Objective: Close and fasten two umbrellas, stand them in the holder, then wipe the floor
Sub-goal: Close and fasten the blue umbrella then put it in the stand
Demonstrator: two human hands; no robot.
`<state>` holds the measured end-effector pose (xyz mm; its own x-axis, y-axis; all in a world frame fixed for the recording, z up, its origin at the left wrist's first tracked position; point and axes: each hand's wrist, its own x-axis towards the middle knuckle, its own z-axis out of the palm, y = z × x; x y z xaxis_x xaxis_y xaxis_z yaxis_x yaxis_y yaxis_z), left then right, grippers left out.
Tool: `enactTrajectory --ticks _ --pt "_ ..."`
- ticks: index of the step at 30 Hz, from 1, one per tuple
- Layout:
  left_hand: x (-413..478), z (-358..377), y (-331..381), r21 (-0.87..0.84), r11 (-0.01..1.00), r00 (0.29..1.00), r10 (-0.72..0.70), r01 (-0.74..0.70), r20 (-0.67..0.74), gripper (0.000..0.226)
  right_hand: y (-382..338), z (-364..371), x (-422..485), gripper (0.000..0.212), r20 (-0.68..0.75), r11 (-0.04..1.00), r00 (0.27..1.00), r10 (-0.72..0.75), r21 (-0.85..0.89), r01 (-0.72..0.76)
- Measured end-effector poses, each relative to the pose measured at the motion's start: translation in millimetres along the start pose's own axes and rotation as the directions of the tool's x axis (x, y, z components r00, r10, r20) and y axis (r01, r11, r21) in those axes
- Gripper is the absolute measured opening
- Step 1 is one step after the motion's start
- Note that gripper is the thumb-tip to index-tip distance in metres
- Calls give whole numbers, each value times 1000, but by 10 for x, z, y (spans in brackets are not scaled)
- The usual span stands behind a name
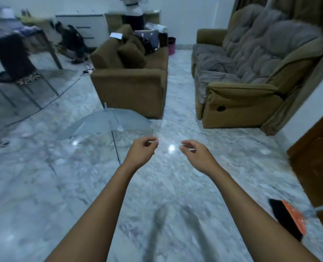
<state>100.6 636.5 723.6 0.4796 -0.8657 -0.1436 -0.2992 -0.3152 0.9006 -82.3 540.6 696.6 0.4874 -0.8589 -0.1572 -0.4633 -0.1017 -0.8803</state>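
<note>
An open, see-through umbrella [100, 125] lies on its side on the marble floor [62, 186] in front of the brown armchair. Its thin shaft runs down toward my left wrist, and the handle is hidden behind that arm. A second open, clear umbrella [24, 95] rests at the far left, over the chair. My left hand [142, 149] hovers just right of the first umbrella's shaft, fingers loosely curled and empty. My right hand [195, 153] hangs level with it, fingers apart, holding nothing. No holder or cloth is visible.
A brown armchair [132, 87] stands straight ahead and a brown recliner sofa [251, 76] to the right, with a floor gap between them. A chair [15, 72] and table sit at left. A brown door [317, 157] and an orange-and-black object [289, 218] are at right. A person [134, 12] stands far back.
</note>
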Motion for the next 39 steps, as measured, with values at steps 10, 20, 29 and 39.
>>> enactTrajectory --ticks 10,20,29,39 --pt "1296 -1240 -863 -118 976 967 -202 185 -156 25 -348 1533 1723 36 255 999 967 15 -46 -4" --pt "2784 -1855 -2003 -194 877 874 -468 440 -132 14 32 2945 3418 26 393 988 907 152 -54 -142" --pt "3606 -2306 -3146 -95 858 860 -509 505 -28 25 478 4036 4076 37 388 957 875 291 -131 -261" --pt "4704 -2136 -5267 -15 911 911 -412 412 0 32 1851 5634 5032 37 307 961 910 278 -88 -263"
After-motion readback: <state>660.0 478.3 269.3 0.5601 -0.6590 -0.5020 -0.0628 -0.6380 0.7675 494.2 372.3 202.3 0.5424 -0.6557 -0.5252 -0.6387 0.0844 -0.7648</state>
